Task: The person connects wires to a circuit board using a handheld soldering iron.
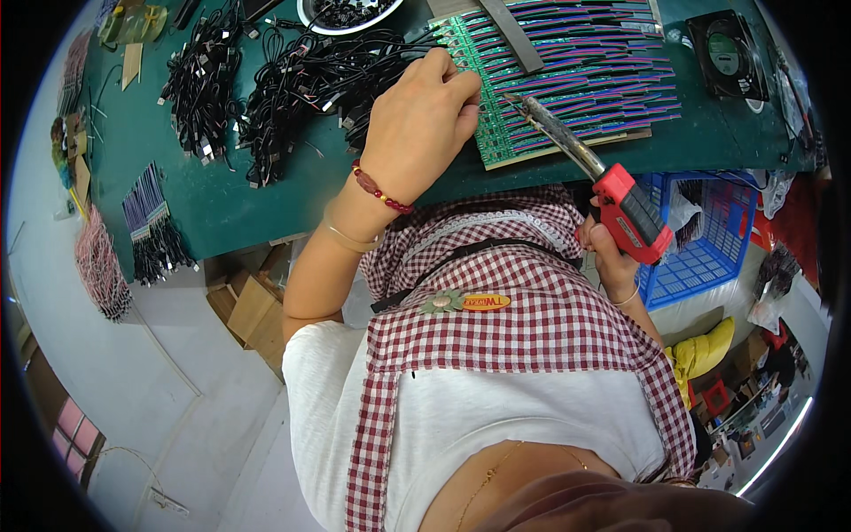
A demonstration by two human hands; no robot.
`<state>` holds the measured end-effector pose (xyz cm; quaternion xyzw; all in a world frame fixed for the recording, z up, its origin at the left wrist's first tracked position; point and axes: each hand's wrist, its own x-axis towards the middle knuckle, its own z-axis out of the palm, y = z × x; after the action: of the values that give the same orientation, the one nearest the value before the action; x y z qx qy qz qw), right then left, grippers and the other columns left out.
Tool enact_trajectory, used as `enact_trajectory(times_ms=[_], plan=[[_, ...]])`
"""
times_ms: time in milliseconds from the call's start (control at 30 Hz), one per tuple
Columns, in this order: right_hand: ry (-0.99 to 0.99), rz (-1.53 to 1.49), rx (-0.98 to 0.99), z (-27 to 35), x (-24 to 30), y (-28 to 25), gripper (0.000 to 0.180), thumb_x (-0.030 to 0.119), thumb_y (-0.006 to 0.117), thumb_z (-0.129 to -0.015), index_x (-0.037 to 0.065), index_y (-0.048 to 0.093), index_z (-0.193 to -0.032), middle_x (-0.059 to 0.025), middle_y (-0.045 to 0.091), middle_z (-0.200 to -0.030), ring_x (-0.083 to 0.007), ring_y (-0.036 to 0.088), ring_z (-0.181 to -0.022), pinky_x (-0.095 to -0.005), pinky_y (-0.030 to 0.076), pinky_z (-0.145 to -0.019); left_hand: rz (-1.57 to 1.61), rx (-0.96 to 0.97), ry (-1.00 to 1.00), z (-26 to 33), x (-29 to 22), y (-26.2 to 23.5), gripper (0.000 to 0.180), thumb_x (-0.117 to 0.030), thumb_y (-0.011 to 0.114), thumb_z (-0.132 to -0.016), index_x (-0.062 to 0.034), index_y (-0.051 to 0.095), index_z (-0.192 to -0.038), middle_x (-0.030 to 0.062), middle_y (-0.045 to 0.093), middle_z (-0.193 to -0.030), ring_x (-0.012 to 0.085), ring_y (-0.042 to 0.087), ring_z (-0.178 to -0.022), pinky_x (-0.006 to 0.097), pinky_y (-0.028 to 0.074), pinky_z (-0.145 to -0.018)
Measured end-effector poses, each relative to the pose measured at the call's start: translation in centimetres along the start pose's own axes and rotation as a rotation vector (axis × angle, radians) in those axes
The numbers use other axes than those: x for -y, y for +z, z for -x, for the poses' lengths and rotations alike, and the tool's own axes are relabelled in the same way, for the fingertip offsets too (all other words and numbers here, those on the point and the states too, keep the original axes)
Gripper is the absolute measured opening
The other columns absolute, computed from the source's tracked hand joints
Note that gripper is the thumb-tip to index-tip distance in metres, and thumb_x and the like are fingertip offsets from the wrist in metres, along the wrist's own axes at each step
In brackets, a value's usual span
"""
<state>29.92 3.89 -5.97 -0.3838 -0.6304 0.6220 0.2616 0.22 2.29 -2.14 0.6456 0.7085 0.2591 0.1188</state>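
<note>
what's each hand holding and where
Right hand grips the soldering iron by its red handle. Left hand rests on the circuit board; anything pinched is hidden.

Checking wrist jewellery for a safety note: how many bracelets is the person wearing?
3 visible: red beaded bracelet and tan bangle on the left wrist, thin bangle on the right wrist.

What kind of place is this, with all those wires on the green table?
Most likely a small electronics assembly workshop. The right hand holds a red-handled soldering iron over a panel of green circuit boards with coloured wires attached, and bundles of black cables lie heaped on the green work table.
</note>
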Motion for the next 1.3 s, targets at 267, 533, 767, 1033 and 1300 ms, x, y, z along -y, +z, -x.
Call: enact_trajectory(times_ms=[267,533,767,1033,1300], plan=[[-0.032,-0.176,-0.050,-1.5,1.7,1.7,0.038,0.019,0.055,-0.086,-0.003,0.043,-0.114,-0.0050,0.044,-0.060,-0.0110,0.040,-0.052,-0.0255,0.035,-0.050,-0.060,-0.024,-0.021,0.1,-0.4,0.3,0.007,-0.009,0.061,-0.072,-0.0075,0.056,-0.077,0.0061,0.050,-0.078,0.0234,0.055,-0.072,0.034,0.046,-0.059],[-0.109,-0.300,-0.083,-3.1,2.7,2.9,0.033,0.017,0.050,-0.087,-0.003,0.041,-0.112,-0.0047,0.042,-0.058,-0.0110,0.037,-0.049,-0.0256,0.035,-0.048,-0.065,-0.079,-0.085,0.6,-0.9,0.3,0.011,-0.008,0.062,-0.070,-0.0077,0.056,-0.078,0.0066,0.051,-0.080,0.0261,0.054,-0.079,0.037,0.045,-0.065],[-0.158,-0.446,-0.112,-4.2,3.2,2.4,0.038,0.019,0.054,-0.087,-0.004,0.043,-0.115,-0.0055,0.046,-0.062,-0.0112,0.043,-0.053,-0.0258,0.039,-0.053,-0.351,-0.320,-0.280,4.2,3.5,-6.1,0.025,-0.009,0.066,-0.072,-0.0049,0.058,-0.095,0.0112,0.057,-0.096,0.0286,0.055,-0.092,0.037,0.043,-0.079],[-0.218,-0.444,-0.151,-6.0,4.6,2.4,0.033,0.016,0.051,-0.088,-0.004,0.043,-0.114,-0.0058,0.046,-0.061,-0.0110,0.042,-0.051,-0.0265,0.040,-0.050,-0.366,-0.276,-0.453,8.8,9.8,-7.8,0.018,-0.006,0.062,-0.076,-0.0036,0.054,-0.092,0.0109,0.057,-0.080,0.0268,0.056,-0.076,0.036,0.045,-0.068],[-0.208,-0.509,-0.170,-6.2,5.0,2.6,0.033,0.012,0.051,-0.087,-0.004,0.043,-0.114,-0.0071,0.047,-0.062,-0.0113,0.043,-0.051,-0.0270,0.041,-0.049,0.124,-0.274,-0.245,5.7,4.6,-7.6,0.023,0.002,0.046,-0.082,0.0023,0.052,-0.105,0.0061,0.051,-0.092,0.0134,0.050,-0.070,0.025,0.041,-0.062]])
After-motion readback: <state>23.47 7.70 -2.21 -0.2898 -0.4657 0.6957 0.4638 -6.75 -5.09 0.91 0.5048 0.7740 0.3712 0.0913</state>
